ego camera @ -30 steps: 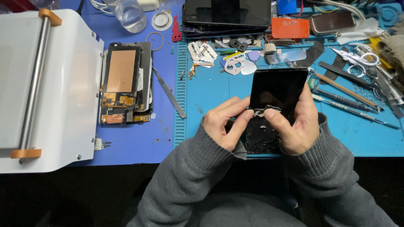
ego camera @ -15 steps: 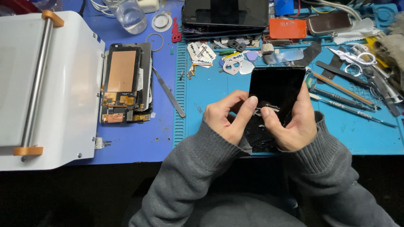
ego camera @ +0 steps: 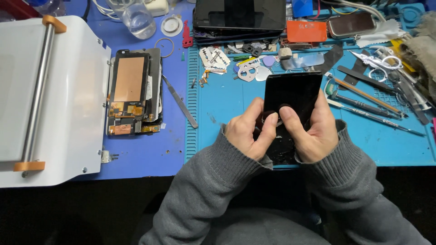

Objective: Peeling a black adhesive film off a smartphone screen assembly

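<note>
Both hands hold one black phone screen panel point(ego camera: 293, 97) over the blue work mat point(ego camera: 227, 104), and this mat serves as the landmark for every place below. The left hand point(ego camera: 249, 134) grips the near left edge of the panel, its fingers point(ego camera: 268, 129) curled closed on it with the thumb laid on the glass. The right hand point(ego camera: 313, 134) does the same on the near right edge, and its thumb presses close to the other thumb. I judge that the two-sided grip keeps the thin panel from bending and lets the thumbs work on a small spot between them; what lies under the thumbs is too small to tell.

The panel is dark and glossy, rectangular, tilted with its far end raised over the middle of the mat. Its near end looks dull and speckled, perhaps cracked or covered with residue.

Left of the mat an opened phone point(ego camera: 131, 93) lies face down, showing a copper-coloured plate. Still further left stands a white machine point(ego camera: 68, 90) with a metal bar. On the right part of the mat lie thin screwdrivers point(ego camera: 368, 109).
</note>
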